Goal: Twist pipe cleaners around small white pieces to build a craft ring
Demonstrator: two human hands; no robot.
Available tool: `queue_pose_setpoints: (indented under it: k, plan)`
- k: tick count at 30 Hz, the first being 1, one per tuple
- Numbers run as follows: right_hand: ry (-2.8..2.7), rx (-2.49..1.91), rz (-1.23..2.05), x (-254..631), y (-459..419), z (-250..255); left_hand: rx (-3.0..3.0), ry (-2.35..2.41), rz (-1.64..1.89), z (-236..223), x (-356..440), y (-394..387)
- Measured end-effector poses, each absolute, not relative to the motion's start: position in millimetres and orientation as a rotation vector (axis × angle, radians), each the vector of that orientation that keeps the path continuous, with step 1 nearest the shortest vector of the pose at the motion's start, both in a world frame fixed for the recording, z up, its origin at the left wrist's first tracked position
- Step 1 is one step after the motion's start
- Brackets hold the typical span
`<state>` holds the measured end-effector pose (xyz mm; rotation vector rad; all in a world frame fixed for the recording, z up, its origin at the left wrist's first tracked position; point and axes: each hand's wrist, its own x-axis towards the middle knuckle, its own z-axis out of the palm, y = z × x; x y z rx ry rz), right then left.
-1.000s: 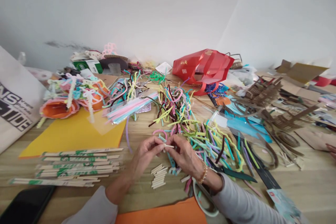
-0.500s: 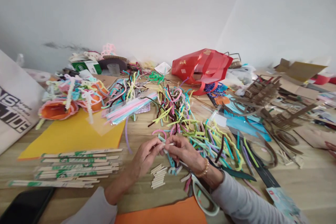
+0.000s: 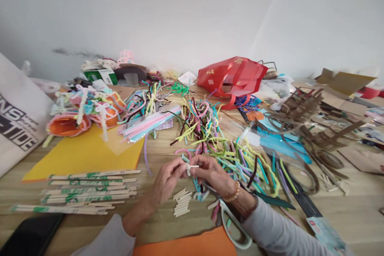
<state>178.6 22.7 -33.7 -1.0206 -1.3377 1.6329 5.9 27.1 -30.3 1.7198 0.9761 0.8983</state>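
Note:
Both hands meet above the table's middle, fingertips almost touching. My left hand (image 3: 168,176) is closed in a pinch on a small whitish fuzzy piece (image 3: 188,170), which looks like pipe cleaner. A short pale wooden stick (image 3: 195,166) lies against that piece, its other end pinched by my right hand (image 3: 211,171). Below the hands is a small pile of cut stick pieces (image 3: 181,203). White-handled scissors (image 3: 235,228) lie under my right wrist, their blades partly hidden. Many coloured pipe cleaners (image 3: 240,160) are heaped just beyond and to the right.
Wrapped chopsticks (image 3: 87,188) and a yellow sheet (image 3: 81,154) lie left, above a black phone (image 3: 28,234). An orange sheet (image 3: 186,246) is at the near edge. A red bag (image 3: 210,78) stands at the back, with brown woven pieces (image 3: 300,106) to the right.
The small stick and the whitish piece now show more plainly between my fingertips. A hand at the far right edge is gone from view. The view has shifted slightly.

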Motion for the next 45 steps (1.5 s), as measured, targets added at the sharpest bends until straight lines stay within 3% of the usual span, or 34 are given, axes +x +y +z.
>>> queue_pose_setpoints:
  k: [15,26,33,45]
  plan:
    - [-1.849,-1.107,0.863,176.1,9.7,-17.8,1.304,0.673,0.773,-46.1,1.9,39.6]
    - [-1.552,-1.100,1.381,179.2,17.3,-30.2,1.763,0.942,0.772,-30.6,5.3,26.0]
    - [-1.565,-1.067,1.424,176.2,15.8,-28.5,1.972,1.024,0.700,-29.2,3.8,20.5]
    - [-2.182,-1.032,0.610,178.7,8.2,-13.7,1.695,0.954,0.776,-30.5,7.6,21.6]
